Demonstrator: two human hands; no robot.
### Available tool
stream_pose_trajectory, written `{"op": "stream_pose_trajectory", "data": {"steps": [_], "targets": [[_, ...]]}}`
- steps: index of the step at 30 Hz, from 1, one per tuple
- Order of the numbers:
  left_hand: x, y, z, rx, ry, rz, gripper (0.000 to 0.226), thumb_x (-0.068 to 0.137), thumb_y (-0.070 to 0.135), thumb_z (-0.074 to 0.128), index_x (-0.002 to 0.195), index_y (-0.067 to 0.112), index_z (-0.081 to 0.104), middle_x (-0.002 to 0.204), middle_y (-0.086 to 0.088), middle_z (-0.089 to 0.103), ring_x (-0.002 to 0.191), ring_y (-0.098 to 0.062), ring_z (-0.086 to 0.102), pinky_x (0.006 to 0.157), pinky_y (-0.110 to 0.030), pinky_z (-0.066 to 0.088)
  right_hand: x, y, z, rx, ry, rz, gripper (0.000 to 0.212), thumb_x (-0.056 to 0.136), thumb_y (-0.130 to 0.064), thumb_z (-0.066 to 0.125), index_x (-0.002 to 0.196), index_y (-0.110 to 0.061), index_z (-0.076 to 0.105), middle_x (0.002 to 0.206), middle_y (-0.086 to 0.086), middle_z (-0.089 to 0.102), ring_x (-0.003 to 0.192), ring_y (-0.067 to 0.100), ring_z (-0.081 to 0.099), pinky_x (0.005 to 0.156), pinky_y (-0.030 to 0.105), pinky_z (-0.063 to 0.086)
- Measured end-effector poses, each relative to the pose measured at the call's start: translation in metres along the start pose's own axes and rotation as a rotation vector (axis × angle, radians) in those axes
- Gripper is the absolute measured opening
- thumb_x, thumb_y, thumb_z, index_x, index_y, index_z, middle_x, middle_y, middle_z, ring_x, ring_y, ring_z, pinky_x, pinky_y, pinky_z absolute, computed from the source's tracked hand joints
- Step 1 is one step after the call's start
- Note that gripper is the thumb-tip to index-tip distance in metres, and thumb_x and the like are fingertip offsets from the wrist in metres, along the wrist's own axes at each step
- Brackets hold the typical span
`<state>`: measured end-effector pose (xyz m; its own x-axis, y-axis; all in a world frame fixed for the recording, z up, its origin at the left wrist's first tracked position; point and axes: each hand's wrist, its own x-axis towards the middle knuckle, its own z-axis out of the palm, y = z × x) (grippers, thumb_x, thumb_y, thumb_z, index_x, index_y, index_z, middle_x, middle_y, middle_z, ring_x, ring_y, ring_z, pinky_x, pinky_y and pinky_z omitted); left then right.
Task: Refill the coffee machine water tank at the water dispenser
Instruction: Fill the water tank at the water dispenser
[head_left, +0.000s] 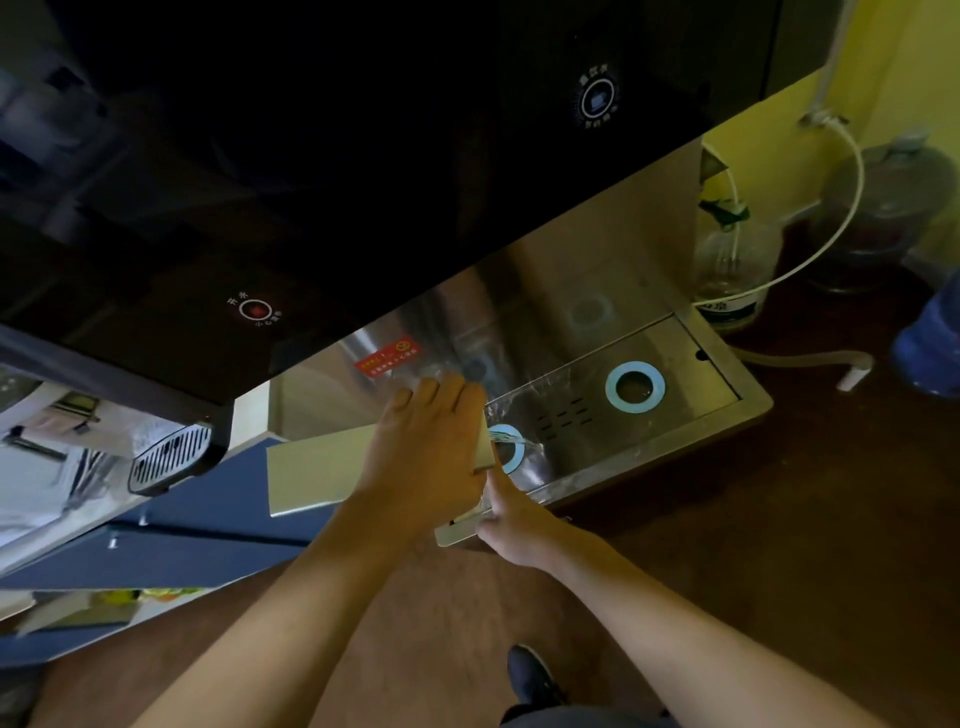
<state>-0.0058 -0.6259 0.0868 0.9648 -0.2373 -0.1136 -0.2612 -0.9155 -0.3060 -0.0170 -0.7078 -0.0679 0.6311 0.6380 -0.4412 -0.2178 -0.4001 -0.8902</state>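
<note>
**Tank tipped over the drip tray, water running out**

I have both hands on the clear water tank (511, 410), which sits tilted over the left end of the dispenser's steel drip tray (691, 358). My left hand (431, 441) wraps the tank from above, fingers curled over its top edge. My right hand (511, 519) grips its lower near corner from below, index finger stretched up along the side. A thin stream (519, 441) pours from the tank's rim onto the blue ring (511, 449) at the tray's left end. A 2nd blue ring (635, 387) lies farther right along the tray.

My read: this is the emptying or rinsing step, with filling not yet begun. Next I would level the tank, set it upright under 1 of the outlets, which the black front panel (363, 182) hides from me, then free 1 hand for the lit white button (597, 100). The red button (255, 310) likely means hot water, so I would avoid it.
</note>
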Motion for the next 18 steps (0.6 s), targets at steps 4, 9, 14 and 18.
{"op": "stream_pose_trajectory", "data": {"steps": [4,9,14,18], "targets": [[0.003,0.002,0.001,0.037,0.013,0.051,0.048,0.075,0.045,0.070,0.110,0.018,0.052,0.105,-0.001,0.058,0.094,-0.021,0.054,0.084,-0.035,0.045,-0.002,0.004,-0.002,0.002,-0.019,-0.012,0.079,0.093,-0.011,0.048,0.152,-0.030,0.000,0.132,0.005,0.048,0.077,0.003,0.051,0.068,0.020,0.043],[0.000,0.003,0.002,0.041,-0.002,0.063,0.051,0.079,0.049,0.067,0.117,0.019,0.049,0.113,-0.001,0.056,0.103,-0.021,0.052,0.089,-0.035,0.042,-0.004,0.006,0.000,0.032,-0.024,-0.017,0.082,0.090,-0.016,0.050,0.151,-0.038,0.001,0.143,0.006,0.045,0.104,0.014,0.056,0.087,0.035,0.049],[-0.012,-0.004,0.004,-0.127,0.060,-0.041,0.050,0.076,0.039,0.073,0.115,0.017,0.049,0.113,-0.004,0.055,0.103,-0.023,0.054,0.093,-0.039,0.046,-0.012,-0.002,0.003,0.028,0.124,-0.061,0.091,0.096,-0.008,0.049,0.152,-0.033,-0.018,0.155,0.008,0.034,0.119,0.021,0.057,0.090,0.031,0.050],[-0.022,-0.011,0.012,-0.353,0.180,-0.170,0.067,0.068,0.040,0.085,0.119,0.014,0.049,0.116,-0.006,0.056,0.107,-0.024,0.054,0.096,-0.043,0.047,-0.019,-0.012,-0.001,0.028,0.271,-0.044,0.098,0.098,-0.010,0.050,0.145,-0.041,-0.030,0.165,-0.004,-0.014,0.152,0.025,0.008,0.120,0.049,0.022]]}}
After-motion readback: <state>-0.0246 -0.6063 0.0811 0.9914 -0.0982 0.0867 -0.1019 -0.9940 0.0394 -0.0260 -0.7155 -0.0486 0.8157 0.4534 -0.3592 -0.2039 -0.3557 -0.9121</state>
